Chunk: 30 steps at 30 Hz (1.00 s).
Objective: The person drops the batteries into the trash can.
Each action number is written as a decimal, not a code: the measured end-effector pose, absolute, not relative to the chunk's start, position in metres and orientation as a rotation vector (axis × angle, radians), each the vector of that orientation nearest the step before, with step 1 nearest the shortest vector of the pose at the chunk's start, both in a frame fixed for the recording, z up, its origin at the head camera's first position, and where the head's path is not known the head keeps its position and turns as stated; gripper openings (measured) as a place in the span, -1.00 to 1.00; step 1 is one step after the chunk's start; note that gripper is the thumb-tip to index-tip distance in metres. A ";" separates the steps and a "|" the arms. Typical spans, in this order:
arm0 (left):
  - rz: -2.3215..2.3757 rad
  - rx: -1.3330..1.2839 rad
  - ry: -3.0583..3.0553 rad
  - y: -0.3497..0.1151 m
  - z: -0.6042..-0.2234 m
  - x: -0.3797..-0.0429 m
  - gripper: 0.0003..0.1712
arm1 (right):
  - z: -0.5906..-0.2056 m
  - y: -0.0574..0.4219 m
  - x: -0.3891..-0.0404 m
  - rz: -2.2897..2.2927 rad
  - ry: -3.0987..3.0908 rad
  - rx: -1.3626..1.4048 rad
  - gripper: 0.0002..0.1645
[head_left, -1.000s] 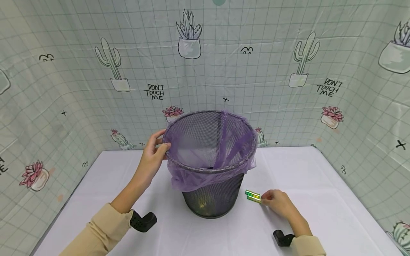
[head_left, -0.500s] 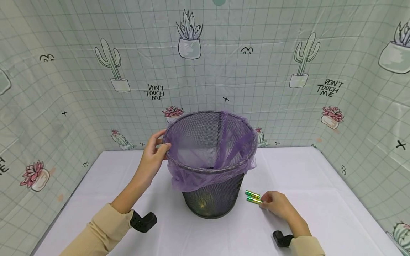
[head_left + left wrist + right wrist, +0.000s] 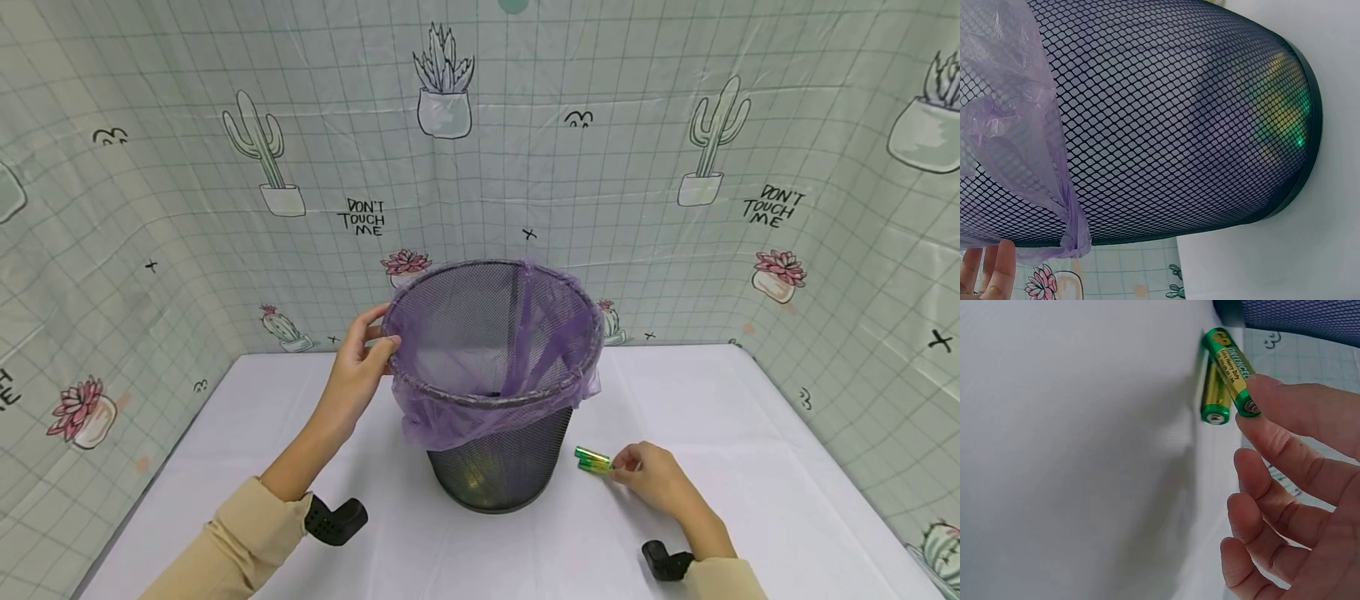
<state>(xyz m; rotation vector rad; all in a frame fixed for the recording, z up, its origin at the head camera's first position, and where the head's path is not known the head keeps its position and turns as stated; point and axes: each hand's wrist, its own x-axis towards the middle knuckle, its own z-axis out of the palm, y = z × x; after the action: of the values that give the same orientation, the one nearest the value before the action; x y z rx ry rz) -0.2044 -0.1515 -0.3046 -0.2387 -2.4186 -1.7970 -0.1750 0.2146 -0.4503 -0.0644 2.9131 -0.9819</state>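
My left hand [image 3: 356, 358] grips the left side of the rim of a black mesh wastebasket [image 3: 498, 467], thumb inside and fingers outside. A thin purple bin liner [image 3: 450, 421] is folded over that rim. To the right of the basket, my right hand [image 3: 652, 475] pinches one end of a green and gold battery [image 3: 1233, 365] between thumb and index finger. This battery slants across a second battery [image 3: 1215, 400] of the same look. The other right fingers are bent loosely, away from both batteries.
Blurred yellow and green shapes [image 3: 1282, 106] show through the mesh near the basket's bottom. A white cloth [image 3: 660, 392] covers the table. Behind and at both sides hangs a gridded curtain [image 3: 622, 167] printed with cacti.
The two batteries lay side by side half a second ago; now the pinched one slants over the other. My right hand has shifted slightly up in the head view. The left hand stays put.
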 end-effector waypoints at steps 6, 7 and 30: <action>-1.792 -0.238 -2.418 -0.152 -0.304 -0.204 -0.41 | -0.438 0.216 -0.174 -0.982 2.975 -0.182 -0.82; -1.792 -0.235 -2.418 -0.152 -0.304 -0.204 -0.41 | -0.435 0.216 -0.174 -0.980 2.988 -0.201 -0.82; -1.798 -0.231 -2.424 -0.151 -0.304 -0.204 -0.42 | -0.332 0.209 -0.149 -1.108 3.361 -0.437 -0.94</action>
<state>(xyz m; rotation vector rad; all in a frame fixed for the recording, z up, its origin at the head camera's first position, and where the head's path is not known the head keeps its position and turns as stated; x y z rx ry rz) -0.2039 -0.1513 -0.3038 -0.2309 -2.4242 -1.7985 -0.1487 0.2088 -0.3320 -0.4370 3.3615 -1.1085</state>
